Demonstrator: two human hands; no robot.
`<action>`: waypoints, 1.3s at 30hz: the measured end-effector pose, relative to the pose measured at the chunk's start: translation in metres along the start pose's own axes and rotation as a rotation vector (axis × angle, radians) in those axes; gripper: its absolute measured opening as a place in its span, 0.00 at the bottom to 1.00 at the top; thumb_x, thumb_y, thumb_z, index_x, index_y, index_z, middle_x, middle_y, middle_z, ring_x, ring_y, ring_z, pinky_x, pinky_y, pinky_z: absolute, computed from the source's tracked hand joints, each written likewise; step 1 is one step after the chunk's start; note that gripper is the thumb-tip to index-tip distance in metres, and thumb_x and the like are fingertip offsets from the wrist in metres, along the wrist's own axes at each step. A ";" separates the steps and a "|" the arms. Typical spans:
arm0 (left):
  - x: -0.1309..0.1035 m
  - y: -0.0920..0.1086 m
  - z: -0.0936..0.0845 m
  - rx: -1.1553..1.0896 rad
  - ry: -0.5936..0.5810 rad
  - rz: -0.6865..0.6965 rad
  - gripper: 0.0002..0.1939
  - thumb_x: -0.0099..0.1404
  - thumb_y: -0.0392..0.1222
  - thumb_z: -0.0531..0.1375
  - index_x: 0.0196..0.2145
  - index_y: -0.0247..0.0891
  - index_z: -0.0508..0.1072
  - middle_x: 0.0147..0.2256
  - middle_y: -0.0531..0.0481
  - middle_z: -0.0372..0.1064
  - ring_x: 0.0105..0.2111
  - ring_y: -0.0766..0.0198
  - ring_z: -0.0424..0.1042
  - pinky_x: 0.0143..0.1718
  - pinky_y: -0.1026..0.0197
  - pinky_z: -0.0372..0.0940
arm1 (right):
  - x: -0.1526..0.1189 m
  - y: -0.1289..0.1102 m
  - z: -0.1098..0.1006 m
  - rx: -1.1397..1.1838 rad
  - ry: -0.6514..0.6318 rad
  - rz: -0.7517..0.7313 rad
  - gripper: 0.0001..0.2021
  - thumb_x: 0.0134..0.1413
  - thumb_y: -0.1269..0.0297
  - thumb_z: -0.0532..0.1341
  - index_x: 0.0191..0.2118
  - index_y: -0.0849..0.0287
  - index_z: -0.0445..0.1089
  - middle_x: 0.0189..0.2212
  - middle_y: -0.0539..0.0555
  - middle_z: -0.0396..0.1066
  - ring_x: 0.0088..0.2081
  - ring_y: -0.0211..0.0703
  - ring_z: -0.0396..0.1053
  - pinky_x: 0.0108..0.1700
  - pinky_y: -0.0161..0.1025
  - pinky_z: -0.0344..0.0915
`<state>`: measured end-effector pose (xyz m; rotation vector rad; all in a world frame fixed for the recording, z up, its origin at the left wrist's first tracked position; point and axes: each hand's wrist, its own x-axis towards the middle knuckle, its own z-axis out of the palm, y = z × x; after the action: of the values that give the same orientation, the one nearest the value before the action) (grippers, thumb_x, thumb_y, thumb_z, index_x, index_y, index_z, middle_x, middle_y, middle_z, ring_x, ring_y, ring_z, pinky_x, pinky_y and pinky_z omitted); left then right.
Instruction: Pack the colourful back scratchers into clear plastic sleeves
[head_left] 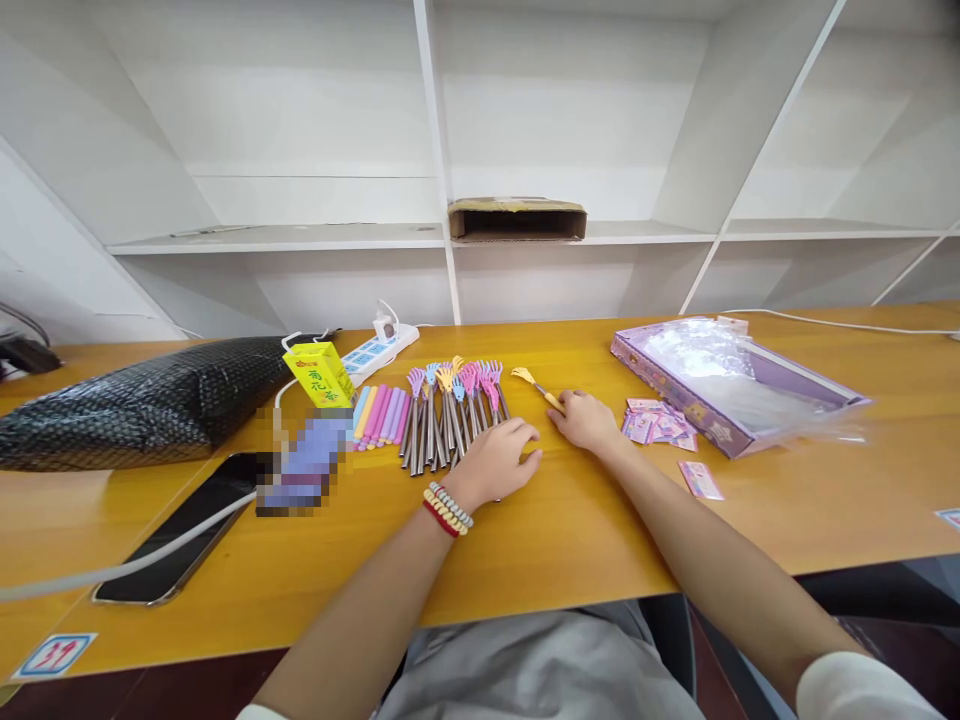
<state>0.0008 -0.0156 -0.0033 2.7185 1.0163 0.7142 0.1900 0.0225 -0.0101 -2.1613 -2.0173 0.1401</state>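
A yellow hand-shaped back scratcher [524,375] with a metal stem and a yellow grip lies on the table, its grip end in the closed fingers of my right hand [586,420]. My left hand [496,462] rests palm down with thumb and fingers apart, and I see nothing in it. Just beyond its fingers is a pile of several back scratchers [448,425] with pink, blue, purple and yellow heads and bare metal stems; the hand partly covers them. Left of the pile sit several pastel foam-like tubes [379,418] in a row.
Small printed cards [658,424] lie beside a purple display box [720,430] with clear plastic, at right. At left are a yellow drink carton [321,376], a power strip [381,352], a phone [184,535] with a white cable across it, and a black wrapped bundle [142,405].
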 end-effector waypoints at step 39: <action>0.003 0.004 0.003 -0.156 0.033 -0.070 0.24 0.61 0.48 0.56 0.53 0.39 0.60 0.45 0.45 0.67 0.45 0.56 0.67 0.47 0.53 0.60 | -0.029 -0.020 0.009 1.489 -0.533 -0.109 0.18 0.39 0.64 0.64 0.36 0.59 0.56 0.20 0.48 0.70 0.12 0.31 0.58 0.11 0.28 0.52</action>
<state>0.0065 -0.0164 -0.0032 2.5336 1.0122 0.7929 0.1664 -0.0043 -0.0167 -1.0299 -1.2763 1.6692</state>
